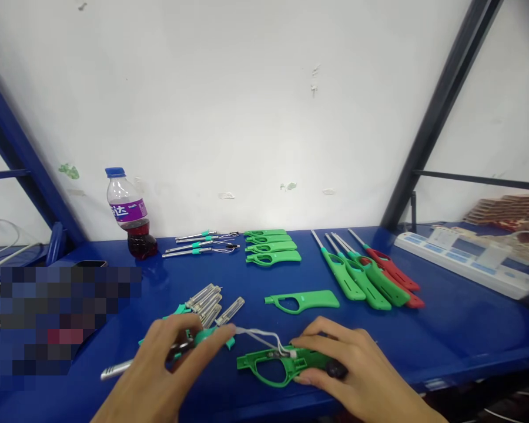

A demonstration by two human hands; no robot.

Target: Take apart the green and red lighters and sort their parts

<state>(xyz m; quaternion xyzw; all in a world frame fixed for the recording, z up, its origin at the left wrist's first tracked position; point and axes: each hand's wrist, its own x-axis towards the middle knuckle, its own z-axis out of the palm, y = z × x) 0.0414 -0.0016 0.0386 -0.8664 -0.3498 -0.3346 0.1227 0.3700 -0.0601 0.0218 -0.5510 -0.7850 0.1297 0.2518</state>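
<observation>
My left hand [167, 364] is closed round a metal lighter tube with a teal collar [203, 336]; the tube's silver tip pokes out to the left. White wires [260, 336] run from it to an open green handle half [271, 364] on the blue table. My right hand [352, 367] presses down on that handle half, its fingers pinched at the wire end. A second green handle half [302, 301] lies just behind.
Loose metal parts [209, 302] lie by my left hand. Further back are tubes with wires [203, 242], a stack of green handle halves [271, 248], finished green and red lighters [370, 271], a purple-labelled bottle [130, 214] and a white power strip [462, 261].
</observation>
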